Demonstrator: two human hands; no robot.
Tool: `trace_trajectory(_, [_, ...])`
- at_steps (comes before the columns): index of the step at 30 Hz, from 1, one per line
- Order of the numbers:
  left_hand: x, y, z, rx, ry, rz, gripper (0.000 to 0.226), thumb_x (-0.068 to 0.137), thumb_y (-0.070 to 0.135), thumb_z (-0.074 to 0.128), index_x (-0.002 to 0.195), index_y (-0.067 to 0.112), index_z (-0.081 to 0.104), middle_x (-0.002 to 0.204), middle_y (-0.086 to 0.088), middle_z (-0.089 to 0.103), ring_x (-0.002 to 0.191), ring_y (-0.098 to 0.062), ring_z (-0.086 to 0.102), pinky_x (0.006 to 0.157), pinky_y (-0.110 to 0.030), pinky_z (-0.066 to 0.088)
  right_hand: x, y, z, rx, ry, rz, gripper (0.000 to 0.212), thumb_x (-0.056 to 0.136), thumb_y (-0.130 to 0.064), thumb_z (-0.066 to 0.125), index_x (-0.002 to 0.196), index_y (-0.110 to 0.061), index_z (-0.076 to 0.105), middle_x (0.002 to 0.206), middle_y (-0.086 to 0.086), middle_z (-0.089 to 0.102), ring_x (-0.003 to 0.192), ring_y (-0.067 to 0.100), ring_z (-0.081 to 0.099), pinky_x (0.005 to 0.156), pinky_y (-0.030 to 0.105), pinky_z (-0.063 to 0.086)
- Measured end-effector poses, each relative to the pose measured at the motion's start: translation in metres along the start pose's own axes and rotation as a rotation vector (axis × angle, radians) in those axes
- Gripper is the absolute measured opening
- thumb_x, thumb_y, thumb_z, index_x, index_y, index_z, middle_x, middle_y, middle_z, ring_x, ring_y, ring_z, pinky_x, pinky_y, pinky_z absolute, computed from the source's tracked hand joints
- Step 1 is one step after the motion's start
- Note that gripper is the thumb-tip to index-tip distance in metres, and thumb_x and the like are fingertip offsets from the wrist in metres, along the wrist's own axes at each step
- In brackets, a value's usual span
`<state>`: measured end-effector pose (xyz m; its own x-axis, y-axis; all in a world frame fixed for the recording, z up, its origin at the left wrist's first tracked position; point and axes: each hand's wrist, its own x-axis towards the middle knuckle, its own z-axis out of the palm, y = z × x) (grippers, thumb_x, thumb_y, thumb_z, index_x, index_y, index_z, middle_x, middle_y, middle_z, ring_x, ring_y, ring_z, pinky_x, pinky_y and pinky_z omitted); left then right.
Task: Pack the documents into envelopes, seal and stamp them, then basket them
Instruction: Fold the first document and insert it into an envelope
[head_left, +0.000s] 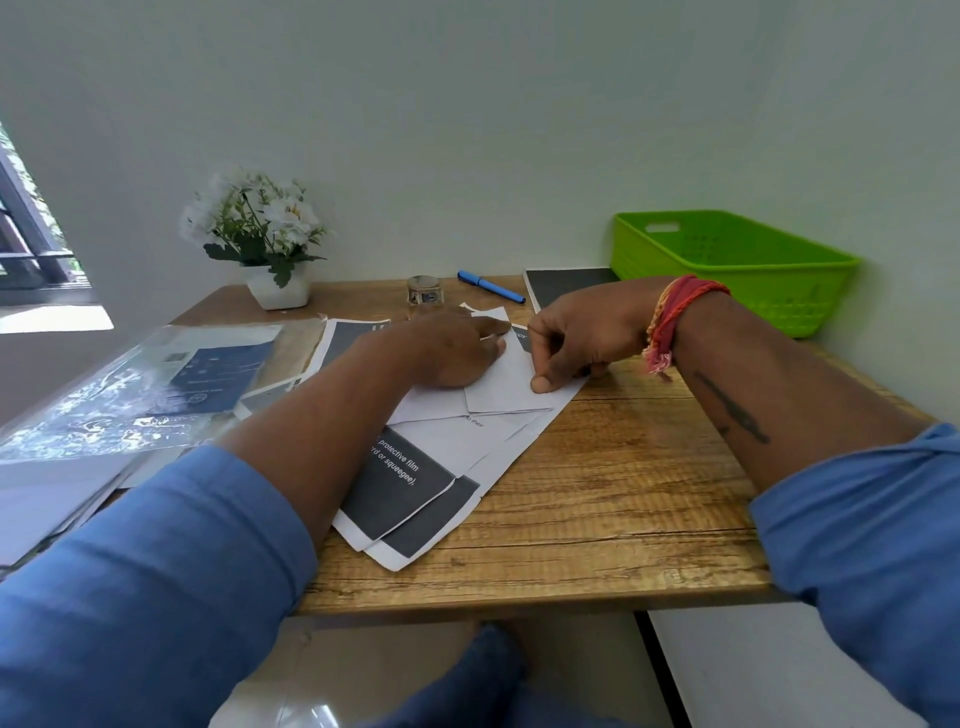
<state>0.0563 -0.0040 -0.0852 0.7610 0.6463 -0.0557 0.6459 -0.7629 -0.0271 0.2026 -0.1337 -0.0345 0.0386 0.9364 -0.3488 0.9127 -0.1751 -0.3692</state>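
Two hands are working over a pile of paper on the wooden table, which has everything for the job within arm's reach. Going big to small: the green basket waits at the far right corner, nothing visible in it, so my guess is no envelope is finished yet. Printed documents lie fanned out under the work, grey-and-white sheets. On top sits the white envelope, back side up, its pointed flap folded down — plain, a bit creased.

Left hand lies flat on it with straight fingers, pinning it so it can't slide. Right hand has curled fingers, thumb pressed on the envelope's right edge — looks like it's pinching there, probably pressing the seal.

Further back, a blue pen and a small stamp pot, untouched for now.
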Motion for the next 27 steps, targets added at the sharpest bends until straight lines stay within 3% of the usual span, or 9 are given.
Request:
trace_trajectory(22, [0.001,-0.002,0.003,-0.001,0.012,0.005,0.055,0.102,0.062,0.019,0.156,0.047,0.021,0.166,-0.007,0.025,0.154,-0.029,0.017,0.122,-0.057,0.012,-0.013,-0.005,-0.001,-0.053,-0.113,-0.025,0.022,0.081,-0.025,0.080,0.096,-0.019,0.065,0.086,-0.001,0.060,0.077,0.011,0.052,0.061,0.023,0.043])
trace_trajectory(24, [0.001,-0.001,0.003,0.007,0.015,0.001,0.055,0.102,0.062,0.018,0.155,0.048,0.021,0.166,-0.007,0.024,0.154,-0.030,0.017,0.122,-0.057,0.012,-0.012,0.003,0.000,0.026,-0.028,-0.061,0.020,0.083,-0.028,0.078,0.097,-0.019,0.066,0.088,-0.001,0.062,0.078,0.012,0.054,0.063,0.026,0.044])
trace_trajectory(27, [-0.001,-0.001,0.003,0.001,0.013,0.001,0.055,0.102,0.061,0.018,0.155,0.048,0.021,0.166,-0.008,0.024,0.154,-0.031,0.015,0.122,-0.058,0.011,-0.002,0.014,0.004,0.136,0.312,-0.136,0.008,0.090,-0.029,0.073,0.097,-0.025,0.072,0.087,-0.010,0.069,0.076,0.007,0.060,0.068,0.023,0.045])
